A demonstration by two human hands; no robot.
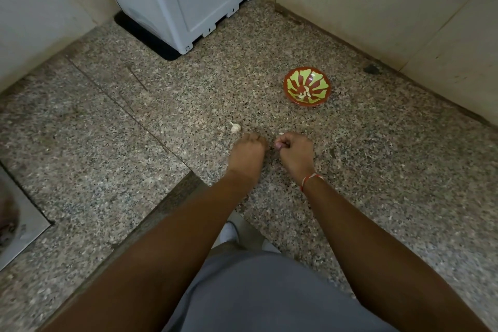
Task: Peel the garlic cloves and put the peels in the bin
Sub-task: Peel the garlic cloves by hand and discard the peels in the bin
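Speckled granite counter (377, 170) meets beige tiled walls (390, 3).

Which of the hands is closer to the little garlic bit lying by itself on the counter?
Left. The left hand sits just below and right of the loose garlic clove; the right hand is farther off to the clove's right.

one bowl (307, 86), two hands (247, 152), one garlic piece (235, 127)
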